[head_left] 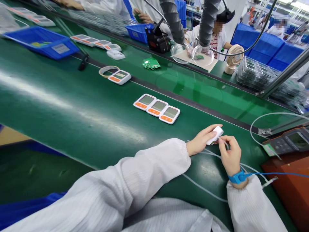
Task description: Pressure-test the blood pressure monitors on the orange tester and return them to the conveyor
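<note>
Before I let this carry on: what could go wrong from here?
The white device, tilted in the left hand, might slip.
Pale tubing lies loose between the sleeves and could snag one.
The right hand's blue cord crosses the brown box and might catch.

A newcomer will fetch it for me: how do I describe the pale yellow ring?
On the green bench, find the blue tray at far left. To its right, the ring lies beside a white device with an orange panel. Unlike that neighbour, it is round and hollow.

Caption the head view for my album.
Left hand holds a white gadget, right hand beside it, over a green table.
</note>
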Motion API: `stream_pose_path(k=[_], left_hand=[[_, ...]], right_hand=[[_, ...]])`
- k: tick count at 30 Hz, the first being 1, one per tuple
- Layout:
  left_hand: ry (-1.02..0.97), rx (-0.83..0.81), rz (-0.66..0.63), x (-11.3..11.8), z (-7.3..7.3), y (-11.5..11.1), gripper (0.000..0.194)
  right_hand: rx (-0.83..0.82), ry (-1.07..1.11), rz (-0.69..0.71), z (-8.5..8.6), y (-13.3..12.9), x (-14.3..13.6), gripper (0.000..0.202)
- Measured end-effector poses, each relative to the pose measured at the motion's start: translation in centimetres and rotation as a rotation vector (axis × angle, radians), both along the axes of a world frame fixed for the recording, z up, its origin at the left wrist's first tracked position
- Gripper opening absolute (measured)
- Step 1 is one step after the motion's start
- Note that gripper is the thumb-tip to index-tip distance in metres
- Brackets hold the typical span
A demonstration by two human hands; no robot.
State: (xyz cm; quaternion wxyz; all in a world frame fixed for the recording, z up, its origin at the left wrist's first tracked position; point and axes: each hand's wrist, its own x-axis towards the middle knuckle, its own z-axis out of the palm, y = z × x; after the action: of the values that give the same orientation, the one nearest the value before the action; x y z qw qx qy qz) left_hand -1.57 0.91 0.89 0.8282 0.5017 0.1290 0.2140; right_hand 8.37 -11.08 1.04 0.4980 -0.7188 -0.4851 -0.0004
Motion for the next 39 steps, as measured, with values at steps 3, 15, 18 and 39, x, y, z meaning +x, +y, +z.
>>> stream_pose_path(k=[3, 15, 18, 39], left_hand=[[-0.007, 0.005, 0.000, -0.03, -0.01, 0.00, 0.060], [0.018, 0.040, -0.044, 0.05, -0.26, 0.08, 0.065], [0.022, 0.030, -0.054, 0.06, -0.25, 0.08, 0.067], [0.095, 0.154, -0.087, -0.11, -0.29, 0.14, 0.072]], right_hand=[[0.011, 0.004, -0.015, 0.07, -0.07, -0.12, 0.015], [0.036, 0.042, 0.019, 0.11, -0.03, -0.21, 0.014], [0.032, 0.046, 0.015, 0.13, -0.04, -0.30, 0.014], [0.024, 0.020, -0.011, -0.07, -0.02, -0.19, 0.012]])
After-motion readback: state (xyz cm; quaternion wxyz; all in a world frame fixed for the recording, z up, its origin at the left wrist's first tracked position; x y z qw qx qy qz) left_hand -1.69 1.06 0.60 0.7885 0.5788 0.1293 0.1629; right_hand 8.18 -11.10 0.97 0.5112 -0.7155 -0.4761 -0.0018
